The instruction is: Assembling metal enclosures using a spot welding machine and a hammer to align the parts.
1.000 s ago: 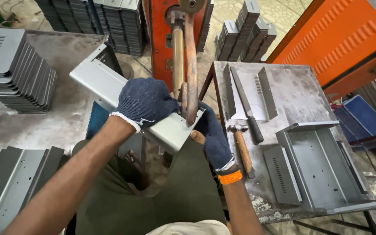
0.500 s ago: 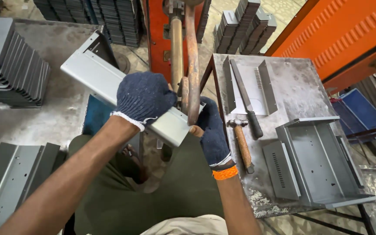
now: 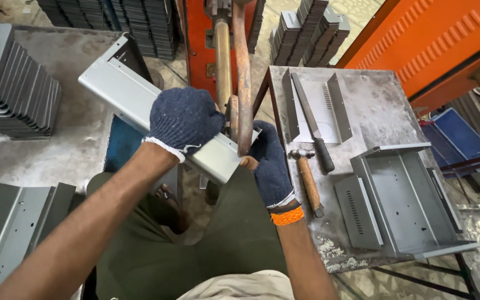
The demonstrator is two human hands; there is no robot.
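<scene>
So the person is holding a long grey sheet-metal channel [image 3: 140,105] up against the arms of an orange spot-welding machine [image 3: 198,33]; the near end of the channel is sitting right between the two rusty rods [image 3: 243,78] that are coming down from it, and the far end is sticking out up-left over the grey workbench [image 3: 68,139]. Left hand [image 3: 184,119], in a dark blue knit glove, is lying over the top of the channel with the fingers curled and pressed together, wrapping down over its edge; right hand [image 3: 270,166], same glove plus an orange wristband [image 3: 287,215], is cupping the near end from below, though I can't tell how those fingers are sitting since the rods and the channel are hiding the tips.

Handling-wise I'm guessing this thing is stiff and fairly light for its length, thin folded steel; the painted faces are probably slippery and the cut edges sharp, so gloves are making sense; gripping over the folded flanges near the working end, one hand above and one under, looks like the way to steady it.

Off to the right a small metal table [image 3: 384,100] is carrying a file [image 3: 312,125], a wooden-handled hammer [image 3: 306,175] and an open grey tray part [image 3: 412,205]; stacks of grey panels [image 3: 12,83] are sitting at left.
</scene>
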